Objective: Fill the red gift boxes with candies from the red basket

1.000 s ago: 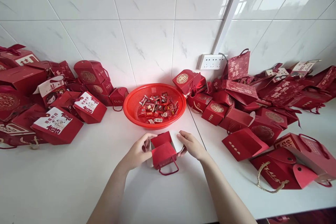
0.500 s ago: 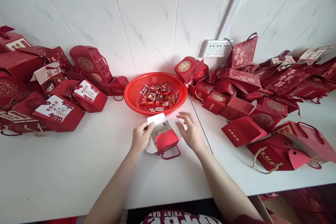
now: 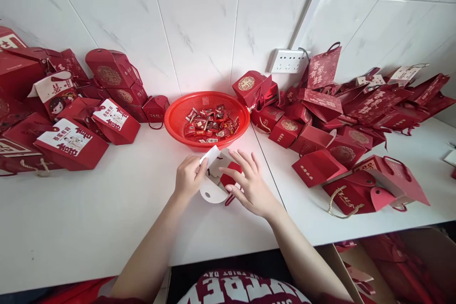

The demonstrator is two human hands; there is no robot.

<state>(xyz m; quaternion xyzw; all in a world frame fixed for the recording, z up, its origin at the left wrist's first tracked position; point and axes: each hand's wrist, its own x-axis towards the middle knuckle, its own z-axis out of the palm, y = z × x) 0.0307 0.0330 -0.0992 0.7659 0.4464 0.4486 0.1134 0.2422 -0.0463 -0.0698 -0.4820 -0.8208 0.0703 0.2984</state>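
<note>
A red basket (image 3: 171, 129) at twelve o'clock holds wrapped candies (image 3: 213, 126). Nearer the table's front edge, the small box (image 3: 214, 179) gapes, white inside; the left hand (image 3: 188, 175) pinches its flap, the right hand (image 3: 247, 181) spreads open over it.

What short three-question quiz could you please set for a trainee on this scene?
1. What does the basket hold?
A) Wrapped sweets
B) Glass bottles
C) Coils of wire
2. True or false: the left hand pinches a white flap of the open box.
3. Fill in the colour: most of the boxes on either side of the basket are ____.

Key: 1 A; 2 true; 3 red.
</note>
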